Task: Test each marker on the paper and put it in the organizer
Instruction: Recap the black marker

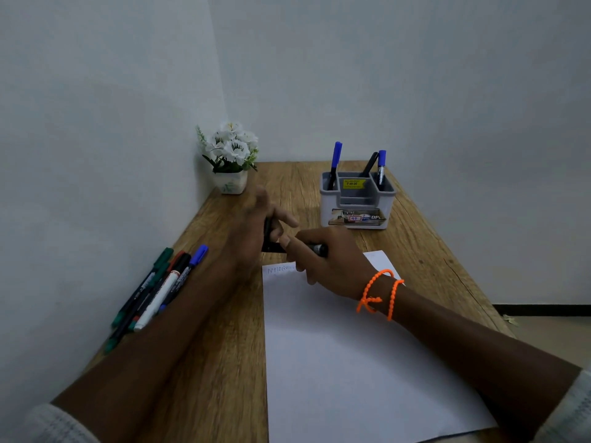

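Observation:
Both hands meet above the far edge of the white paper [335,362]. My right hand [329,260], with orange bead bracelets at the wrist, grips a black marker [316,249] lying roughly level. My left hand [256,228] is blurred and holds a dark piece, apparently the marker's cap [267,231]. Faint scribbles [279,269] mark the paper's top left corner. The grey organizer [356,199] stands at the back right with three markers upright in it: two with blue caps [335,158] and one black [370,164].
Several loose markers [156,292], green, red, black and blue, lie along the table's left edge by the wall. A small pot of white flowers [231,158] sits in the back left corner. The wooden table [217,362] ends on the right, with floor beyond.

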